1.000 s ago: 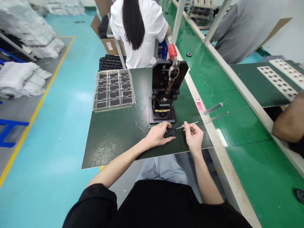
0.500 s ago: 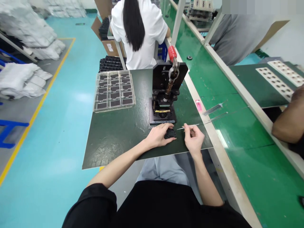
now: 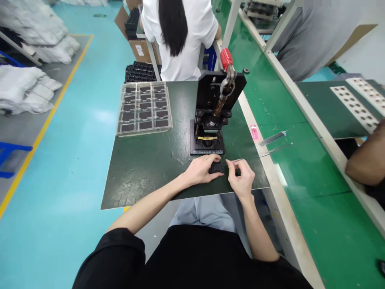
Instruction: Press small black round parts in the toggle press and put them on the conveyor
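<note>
My left hand (image 3: 201, 170) grips a small black rounded part (image 3: 217, 167) between thumb and fingers, close above the dark green table mat (image 3: 144, 160). Pinched in my right hand (image 3: 242, 176) is a thin metal rod (image 3: 237, 160), whose tip reaches the right side of the black part. Whether the tip goes into the part or only touches it, I cannot tell. Just beyond my hands stands a black toggle press (image 3: 221, 96) with a red handle grip (image 3: 226, 59). A yellow strip (image 3: 207, 138) lies across its lower fixture.
A clear compartment tray (image 3: 144, 108) with dark flat pieces lies at the mat's back left. Right of the mat, a pink item (image 3: 254, 132) and thin rods (image 3: 273, 138) lie by the green conveyor (image 3: 300, 168). A person in white (image 3: 180, 40) sits ahead; another's arm (image 3: 365, 154) shows at right.
My right hand has moved left, bringing the rod's tip up to the black part. My left hand keeps its hold on the part. The camera view has shifted slightly.
</note>
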The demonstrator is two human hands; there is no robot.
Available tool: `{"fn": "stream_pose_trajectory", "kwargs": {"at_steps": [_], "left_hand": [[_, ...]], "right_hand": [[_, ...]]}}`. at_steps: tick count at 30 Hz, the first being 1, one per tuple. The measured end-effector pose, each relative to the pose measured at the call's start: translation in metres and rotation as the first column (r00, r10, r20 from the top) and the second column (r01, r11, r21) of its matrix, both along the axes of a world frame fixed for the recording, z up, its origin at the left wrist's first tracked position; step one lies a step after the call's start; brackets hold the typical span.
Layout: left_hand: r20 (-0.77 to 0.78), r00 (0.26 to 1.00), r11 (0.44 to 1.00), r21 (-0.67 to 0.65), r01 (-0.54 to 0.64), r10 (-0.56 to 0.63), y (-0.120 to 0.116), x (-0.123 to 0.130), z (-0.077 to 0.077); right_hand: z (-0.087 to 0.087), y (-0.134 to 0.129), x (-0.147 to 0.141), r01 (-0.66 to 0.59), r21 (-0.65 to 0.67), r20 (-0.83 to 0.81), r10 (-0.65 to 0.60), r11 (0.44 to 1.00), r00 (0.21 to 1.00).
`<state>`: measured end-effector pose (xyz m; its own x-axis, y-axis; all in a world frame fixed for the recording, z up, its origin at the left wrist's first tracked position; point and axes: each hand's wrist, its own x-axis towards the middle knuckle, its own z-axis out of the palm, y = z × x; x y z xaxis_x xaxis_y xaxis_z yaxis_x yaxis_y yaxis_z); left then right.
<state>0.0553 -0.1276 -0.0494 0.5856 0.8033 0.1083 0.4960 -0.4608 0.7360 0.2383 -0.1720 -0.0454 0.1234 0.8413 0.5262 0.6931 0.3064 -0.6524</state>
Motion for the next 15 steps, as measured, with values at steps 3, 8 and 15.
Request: {"fn": "stream_pose_trajectory", "kwargs": {"at_steps": [3,8,15], "left_hand": [[-0.005,1.0,1.0,0.005,0.005,-0.005,0.0008,0.0002,0.0002],[-0.017,1.0,1.0,0.019,0.018,-0.017,0.0008,0.001,0.001],[0.009,1.0,1.0,-0.004,-0.017,0.017,-0.0001,0.0031,-0.0006]], "right_hand": [[0.0012,-0.0004,-0.0006,-0.012,0.007,0.012,0.012,1.0,1.0],[0.0013,0.0,0.0007,-0.045,0.043,0.047,0.043,0.998,0.998],[-0.0014,0.0006,0.0001,-0.117,0.067,0.111,0.11,0.991,0.988]]}}
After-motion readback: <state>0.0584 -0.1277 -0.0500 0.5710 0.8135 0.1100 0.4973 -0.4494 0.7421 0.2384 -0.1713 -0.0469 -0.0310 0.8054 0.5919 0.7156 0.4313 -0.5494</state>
